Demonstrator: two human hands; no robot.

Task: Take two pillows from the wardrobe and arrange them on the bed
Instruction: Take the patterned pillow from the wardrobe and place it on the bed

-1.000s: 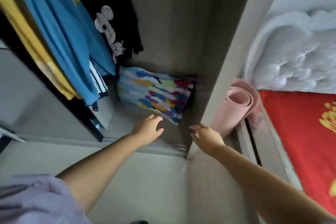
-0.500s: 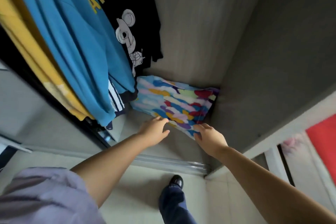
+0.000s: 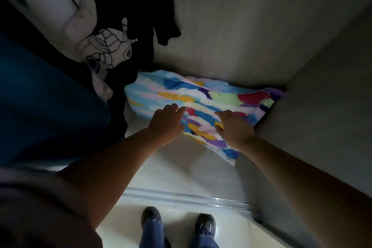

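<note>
A pillow (image 3: 203, 98) in a bright patchwork cover of blue, yellow, red and purple lies on the wardrobe floor (image 3: 181, 159), pushed into the back right corner. My left hand (image 3: 166, 122) rests with spread fingers on its near left part. My right hand (image 3: 234, 128) lies flat on its near right part, fingers pointing inward. Neither hand has closed around the cloth. I see only one pillow; whether a second lies beneath it is hidden. The bed is out of view.
Hanging clothes crowd the left: a black printed shirt (image 3: 112, 50) and a blue garment (image 3: 44, 106), brushing the pillow's left end. The wardrobe's side wall (image 3: 322, 117) closes the right. The metal door track (image 3: 185, 197) runs in front of my shoes (image 3: 151, 215).
I have leaned deeper into the wardrobe and the view has darkened. Both hands moved forward from the pillow's near edge onto its top surface.
</note>
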